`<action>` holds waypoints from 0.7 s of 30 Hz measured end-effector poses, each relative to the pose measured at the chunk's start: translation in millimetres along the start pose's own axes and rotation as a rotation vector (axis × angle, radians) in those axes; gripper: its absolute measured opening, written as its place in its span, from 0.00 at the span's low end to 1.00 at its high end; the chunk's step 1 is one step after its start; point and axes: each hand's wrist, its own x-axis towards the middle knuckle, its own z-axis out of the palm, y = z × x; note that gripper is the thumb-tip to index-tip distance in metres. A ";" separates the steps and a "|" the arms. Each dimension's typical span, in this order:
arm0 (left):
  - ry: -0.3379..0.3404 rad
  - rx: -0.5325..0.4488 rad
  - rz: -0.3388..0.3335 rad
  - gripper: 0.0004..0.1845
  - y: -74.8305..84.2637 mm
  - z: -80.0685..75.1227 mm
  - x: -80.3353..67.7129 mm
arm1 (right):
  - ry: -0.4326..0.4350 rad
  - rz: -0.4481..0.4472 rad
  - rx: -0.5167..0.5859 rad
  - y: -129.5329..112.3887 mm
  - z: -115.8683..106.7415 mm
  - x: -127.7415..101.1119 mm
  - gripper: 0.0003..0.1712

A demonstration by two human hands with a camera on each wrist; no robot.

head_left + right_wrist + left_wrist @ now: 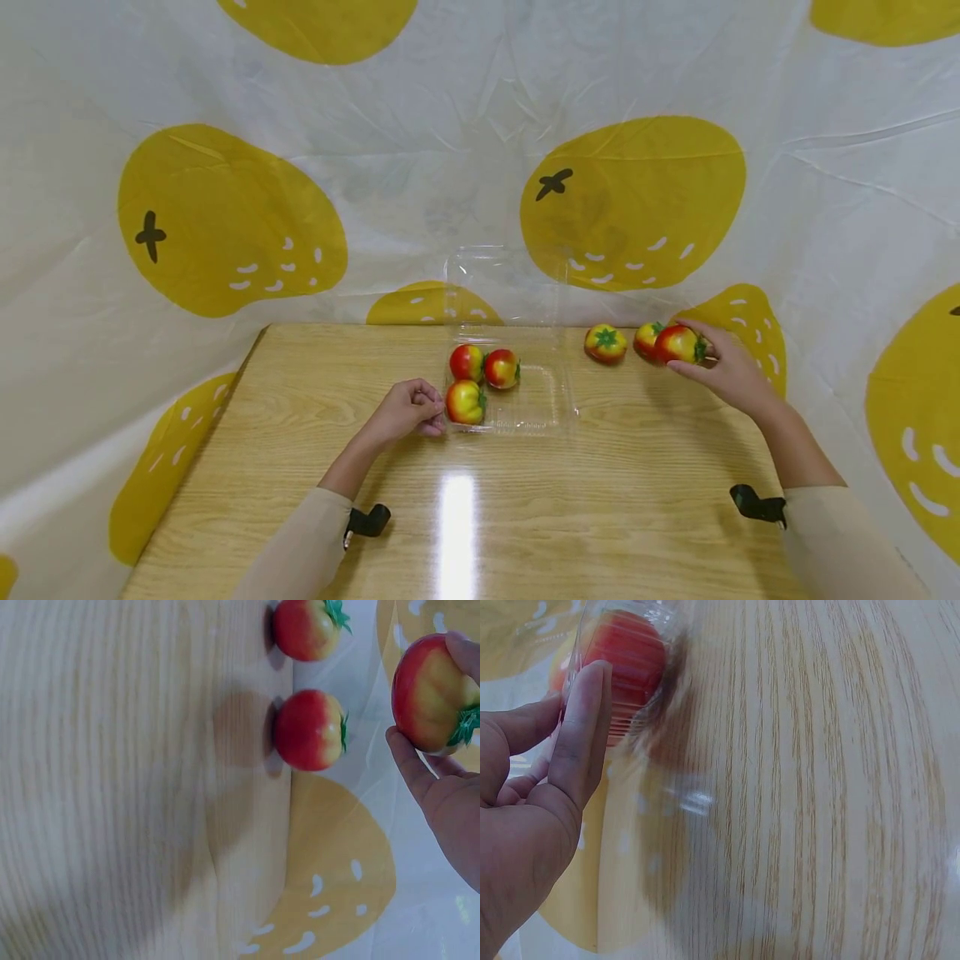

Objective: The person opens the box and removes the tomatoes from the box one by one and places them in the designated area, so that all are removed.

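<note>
My right hand grips a red-and-yellow toy tomato with a green leafy top. In the right wrist view this tomato sits between thumb and fingertips, raised off the table. Two similar tomatoes stand beneath and beside it, one tomato apart, the other tomato partly hidden behind the held one. My left hand pinches the left side wall of a clear plastic clamshell box, close to its front corner. Inside that box, on its left half, are three tomatoes.
The box's clear lid stands raised at the back, against a white cloth printed with yellow fruit. The cloth hangs behind and along the sides of the wooden table. Glare shines on the table's front part.
</note>
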 end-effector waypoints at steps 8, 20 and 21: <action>0.008 -0.006 -0.004 0.06 0.4 0.9 0.6 | 0.046 0.096 -0.060 16.8 -10.9 7.3 0.45; 0.002 -0.020 -0.014 0.07 0.3 0.4 0.6 | 0.129 0.343 -0.061 43.2 -9.6 5.2 0.56; 0.003 -0.018 -0.011 0.07 0.1 0.3 0.7 | 0.139 0.346 -0.076 46.4 -9.0 5.6 0.56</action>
